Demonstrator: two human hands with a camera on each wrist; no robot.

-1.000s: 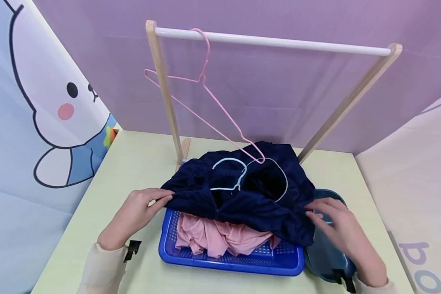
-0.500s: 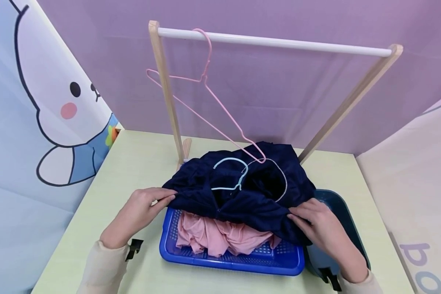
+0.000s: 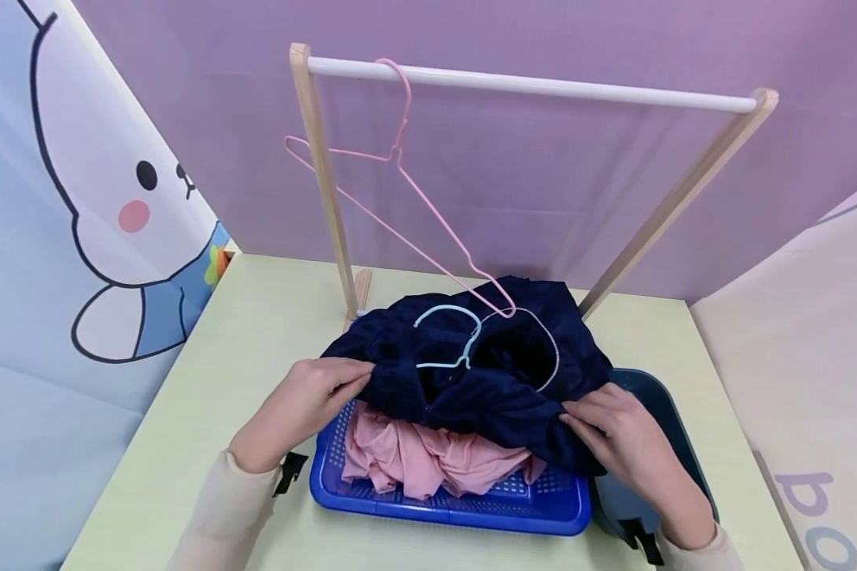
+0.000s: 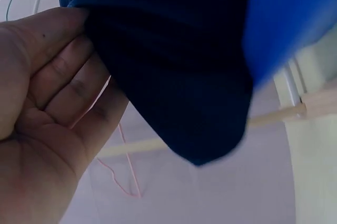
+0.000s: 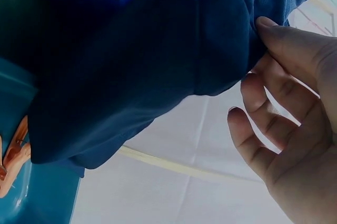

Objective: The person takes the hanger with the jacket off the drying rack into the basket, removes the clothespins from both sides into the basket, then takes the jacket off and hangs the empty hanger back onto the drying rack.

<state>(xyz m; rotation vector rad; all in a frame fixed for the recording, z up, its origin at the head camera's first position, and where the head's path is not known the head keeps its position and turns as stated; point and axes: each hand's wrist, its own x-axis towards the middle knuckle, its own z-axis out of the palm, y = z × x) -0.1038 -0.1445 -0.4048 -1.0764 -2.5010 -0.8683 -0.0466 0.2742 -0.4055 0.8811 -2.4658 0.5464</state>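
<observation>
A dark navy garment [image 3: 486,412] with a pale-trimmed neck opening lies over the back of a blue basket [image 3: 443,515]. My left hand [image 3: 314,396] pinches its left side between thumb and fingers. On the right, my right hand [image 3: 617,432] pinches the front edge of the cloth, and the right wrist view shows the thumb pressing the fabric against the fingers. A light blue hanger [image 3: 464,349] pokes out of the neck opening, its hook showing and most of its frame hidden inside. Below the garment, pink cloth [image 3: 428,460] lies crumpled in the basket.
Behind the basket stands a rack with a white rail [image 3: 528,82] and wooden legs. A pink hanger [image 3: 436,210] hangs from the rail, its lower corner over the garment. At right, a dark teal bin [image 3: 657,396] holds orange clips [image 5: 18,155].
My right hand has moved left and now pinches the garment's front edge. The left hand has shifted right along the cloth. The basket and hangers stay in place.
</observation>
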